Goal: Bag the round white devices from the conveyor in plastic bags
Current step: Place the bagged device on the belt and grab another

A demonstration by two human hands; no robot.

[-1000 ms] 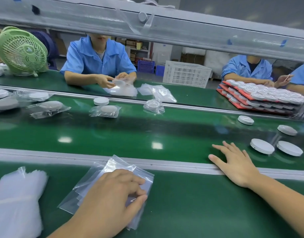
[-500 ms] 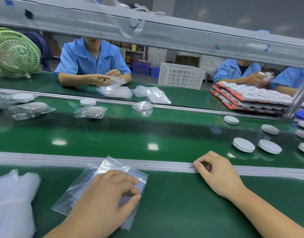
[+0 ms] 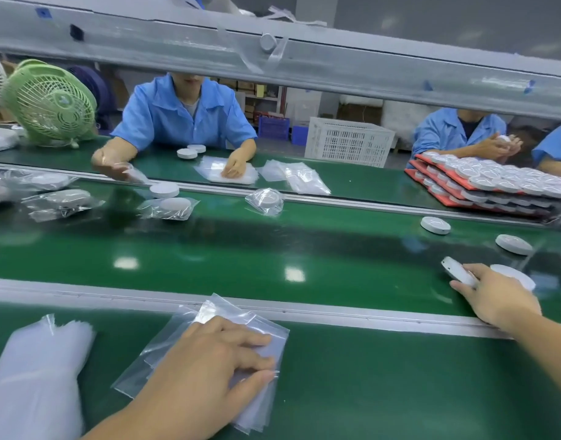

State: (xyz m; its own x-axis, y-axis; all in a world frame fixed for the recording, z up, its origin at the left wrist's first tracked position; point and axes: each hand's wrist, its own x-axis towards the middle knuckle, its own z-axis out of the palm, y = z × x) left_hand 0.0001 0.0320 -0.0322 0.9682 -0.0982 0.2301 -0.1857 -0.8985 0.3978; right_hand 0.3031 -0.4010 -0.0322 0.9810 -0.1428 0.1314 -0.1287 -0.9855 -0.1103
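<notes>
My left hand [image 3: 206, 373] lies flat on a small stack of clear plastic bags [image 3: 241, 319] on the near green shelf, thumb and fingers pinching the top bag. My right hand [image 3: 494, 296] is out over the green conveyor belt [image 3: 272, 246] at the right, fingers closed on a round white device [image 3: 456, 271] that is tilted up on edge. A second device [image 3: 517, 276] lies right behind that hand. Two more loose devices, one [image 3: 435, 224] and another [image 3: 513, 243], sit farther back on the belt.
Bagged devices [image 3: 169, 207] ride the belt at the left. A thick pile of spare bags [image 3: 34, 376] lies at the near left. Red trays of devices [image 3: 494, 182] are stacked at the far right. Workers in blue sit opposite, beside a green fan [image 3: 50, 103].
My right hand left the belt's near rail, reached right and forward onto the belt, and took hold of a round white device. My left hand stayed on the bags.
</notes>
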